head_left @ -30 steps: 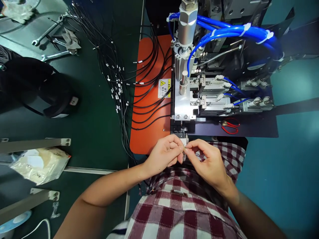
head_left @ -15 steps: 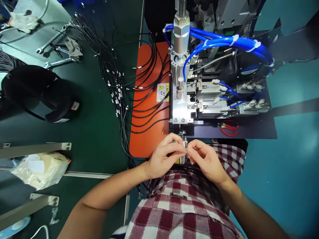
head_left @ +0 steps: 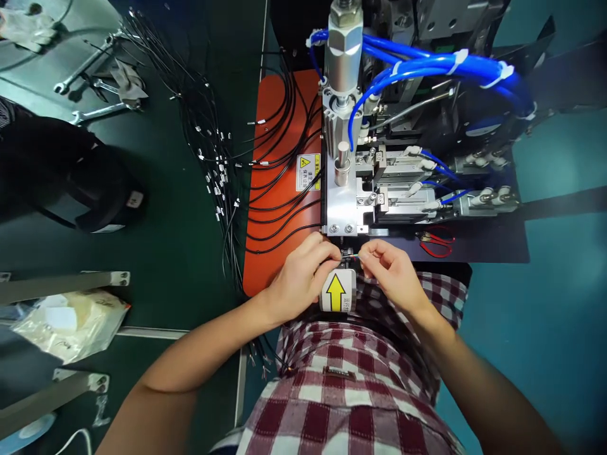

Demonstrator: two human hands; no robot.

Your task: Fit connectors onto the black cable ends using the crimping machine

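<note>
Close in front of my body, the fingertips of my left hand (head_left: 302, 278) are closed in a pinch on one end of a small thin wire piece (head_left: 351, 256). At its other end, my right hand (head_left: 391, 273) pinches with thumb and forefinger, where specks of colour show. The piece spans the short gap between both hands, just in front of the machine's feed end; its exact kind is too small to tell. Just below sits a rounded metal part with a yellow arrow label (head_left: 336, 292). The silver press machine (head_left: 342, 202) stands directly beyond my fingers.
An orange plate (head_left: 270, 253) left of the machine carries several black cables (head_left: 284, 196). More cables with metal tips (head_left: 219, 177) lie on the green table (head_left: 175, 265). Red-handled pliers (head_left: 435, 243) rest at the right. Blue air hoses (head_left: 441, 65) arch above; wrenches (head_left: 102, 114) lie far left.
Both hands have moved forward, towards the machine, and slightly apart. The arrow label is now uncovered, and the thin piece shows between the fingertips. The view has shifted a little.
</note>
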